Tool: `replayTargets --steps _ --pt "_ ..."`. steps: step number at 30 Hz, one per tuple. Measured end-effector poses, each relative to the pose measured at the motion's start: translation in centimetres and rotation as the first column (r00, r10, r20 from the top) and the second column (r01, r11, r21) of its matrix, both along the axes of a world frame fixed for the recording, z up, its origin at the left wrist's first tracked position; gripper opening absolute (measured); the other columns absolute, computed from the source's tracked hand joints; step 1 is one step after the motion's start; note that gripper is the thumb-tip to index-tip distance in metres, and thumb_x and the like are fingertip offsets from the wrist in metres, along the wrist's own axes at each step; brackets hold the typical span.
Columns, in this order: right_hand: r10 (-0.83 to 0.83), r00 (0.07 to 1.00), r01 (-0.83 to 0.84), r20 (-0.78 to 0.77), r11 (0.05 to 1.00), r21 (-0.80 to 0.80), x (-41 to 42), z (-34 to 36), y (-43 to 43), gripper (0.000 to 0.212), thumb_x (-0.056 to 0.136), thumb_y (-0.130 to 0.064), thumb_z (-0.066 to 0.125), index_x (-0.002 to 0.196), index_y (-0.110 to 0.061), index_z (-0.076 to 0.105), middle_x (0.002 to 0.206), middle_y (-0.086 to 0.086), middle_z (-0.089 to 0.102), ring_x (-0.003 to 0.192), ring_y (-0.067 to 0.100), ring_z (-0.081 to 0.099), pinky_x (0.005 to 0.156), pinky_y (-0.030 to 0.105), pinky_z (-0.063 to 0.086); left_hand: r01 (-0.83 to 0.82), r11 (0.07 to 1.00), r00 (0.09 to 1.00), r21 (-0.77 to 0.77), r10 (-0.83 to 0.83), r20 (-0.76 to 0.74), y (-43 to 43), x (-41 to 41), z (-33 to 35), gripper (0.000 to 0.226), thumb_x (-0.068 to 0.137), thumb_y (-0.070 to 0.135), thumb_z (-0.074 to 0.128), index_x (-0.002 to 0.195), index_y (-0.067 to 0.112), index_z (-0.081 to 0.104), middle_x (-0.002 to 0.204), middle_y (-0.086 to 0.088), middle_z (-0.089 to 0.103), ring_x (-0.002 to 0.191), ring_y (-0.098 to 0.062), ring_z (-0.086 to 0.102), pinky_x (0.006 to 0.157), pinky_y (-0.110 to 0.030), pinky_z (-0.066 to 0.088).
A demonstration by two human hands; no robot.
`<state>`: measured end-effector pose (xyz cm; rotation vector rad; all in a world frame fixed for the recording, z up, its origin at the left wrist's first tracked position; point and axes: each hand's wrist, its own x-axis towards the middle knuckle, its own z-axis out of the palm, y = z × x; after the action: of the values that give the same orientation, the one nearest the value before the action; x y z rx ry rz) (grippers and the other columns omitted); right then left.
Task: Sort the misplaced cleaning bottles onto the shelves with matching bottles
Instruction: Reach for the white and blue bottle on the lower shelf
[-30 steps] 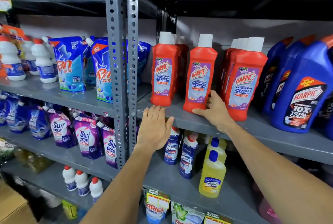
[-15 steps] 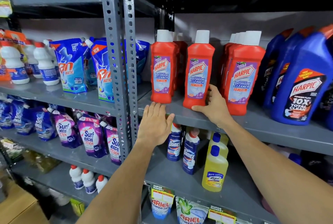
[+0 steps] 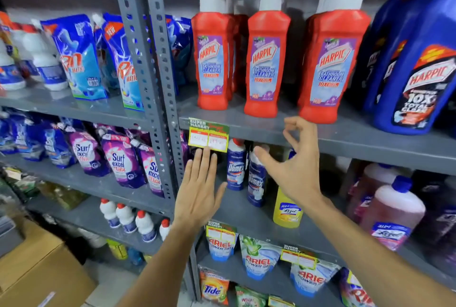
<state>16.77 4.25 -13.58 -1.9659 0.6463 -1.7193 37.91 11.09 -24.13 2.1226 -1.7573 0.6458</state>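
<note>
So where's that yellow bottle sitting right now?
The yellow bottle stands on the shelf below the red Harpic bottles, right of the two Domex bottles, partly hidden behind the right hand.

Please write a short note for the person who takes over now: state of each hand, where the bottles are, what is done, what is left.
Left hand: open, flat, empty, in front of the Domex shelf.
Right hand: open, empty, below the shelf edge, touching no bottle.
Red Harpic bottles stand upright in rows beside the blue Harpic bottles.
Below: two Domex bottles, a yellow Lizol bottle, pink Lizol bottles.
Done: the red row looks sorted.
Left: probably check the mixed lower shelf.
</note>
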Motion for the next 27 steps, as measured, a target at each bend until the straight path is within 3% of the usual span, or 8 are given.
replayTargets --steps 3,6,10,14,21,24,27 --pt "-0.014 0.996 0.017 -0.090 1.000 0.024 0.4 -4.0 0.3 0.057 0.075 -0.022 0.080 0.122 -0.029 0.049 0.112 -0.006 0.047 0.106 0.012 0.056 0.098 0.029 0.052 0.006 0.994 0.998 0.108 0.000 -0.055 0.0 0.1 -3.4 0.075 0.102 0.054 0.022 0.157 0.006 0.005 0.167 -0.016 0.000 0.155 -0.029 0.000 0.124 -0.049 0.017" --pt "0.005 0.975 0.045 -0.223 0.974 0.222 1.3 -8.4 -0.7 0.061 0.079 -0.023 0.078 0.131 -0.026 0.046 0.116 -0.005 0.050 0.112 0.013 0.055 0.101 0.034 0.052 0.025 0.972 0.989 0.233 0.011 -0.149 -0.3 0.6 -7.2 0.078 0.099 0.057 0.021 0.157 0.006 0.006 0.167 -0.015 0.000 0.155 -0.028 0.000 0.125 -0.047 0.014" --pt "0.117 0.930 0.108 -0.347 0.818 0.565 3.1 -14.0 -3.4 0.083 0.076 -0.012 0.083 0.144 -0.016 0.037 0.133 0.007 0.056 0.123 0.027 0.057 0.105 0.048 0.048 0.073 0.930 0.963 0.361 0.028 -0.267 -1.0 2.0 -12.2 0.085 0.096 0.066 0.021 0.157 0.008 0.005 0.167 -0.014 -0.004 0.155 -0.027 -0.004 0.125 -0.040 0.002" --pt "0.071 0.928 0.247 -0.365 0.615 0.749 5.0 -18.6 -5.6 0.089 0.075 -0.017 0.085 0.148 -0.017 0.034 0.130 0.001 0.064 0.119 0.024 0.063 0.096 0.034 0.049 0.099 0.904 0.952 0.415 0.036 -0.305 -2.0 3.3 -16.1 0.084 0.098 0.063 0.026 0.157 0.007 0.005 0.167 -0.013 -0.001 0.155 -0.026 -0.003 0.124 -0.040 0.003" --pt "-0.114 0.952 0.292 -0.283 0.617 0.731 8.1 -22.2 -9.4 0.076 0.077 -0.011 0.082 0.141 -0.017 0.041 0.127 0.005 0.066 0.111 0.024 0.066 0.097 0.040 0.053 0.073 0.913 0.965 0.401 0.037 -0.260 -2.5 4.7 -19.9 0.072 0.101 0.050 0.026 0.154 0.001 0.022 0.163 -0.018 0.021 0.152 -0.031 0.017 0.124 -0.043 0.013" --pt "-0.191 0.920 0.386 -0.343 0.599 0.701 8.4 -22.8 -10.6 0.060 0.084 -0.015 0.075 0.135 -0.015 0.044 0.126 0.007 0.068 0.109 0.030 0.067 0.094 0.043 0.054 0.059 0.921 0.965 0.386 0.046 -0.258 -2.5 4.5 -20.6 0.071 0.101 0.049 0.021 0.153 0.000 0.024 0.162 -0.018 0.025 0.151 -0.031 0.020 0.123 -0.043 0.013" --pt "-0.218 0.886 0.446 -0.409 0.639 0.627 8.2 -23.4 -10.6 0.050 0.086 -0.014 0.072 0.130 -0.014 0.047 0.123 0.008 0.069 0.108 0.033 0.066 0.093 0.046 0.053 0.057 0.927 0.964 0.370 0.045 -0.260 -2.5 4.6 -21.1 0.069 0.103 0.048 0.024 0.153 0.000 0.024 0.162 -0.018 0.025 0.152 -0.031 0.019 0.124 -0.042 0.011"
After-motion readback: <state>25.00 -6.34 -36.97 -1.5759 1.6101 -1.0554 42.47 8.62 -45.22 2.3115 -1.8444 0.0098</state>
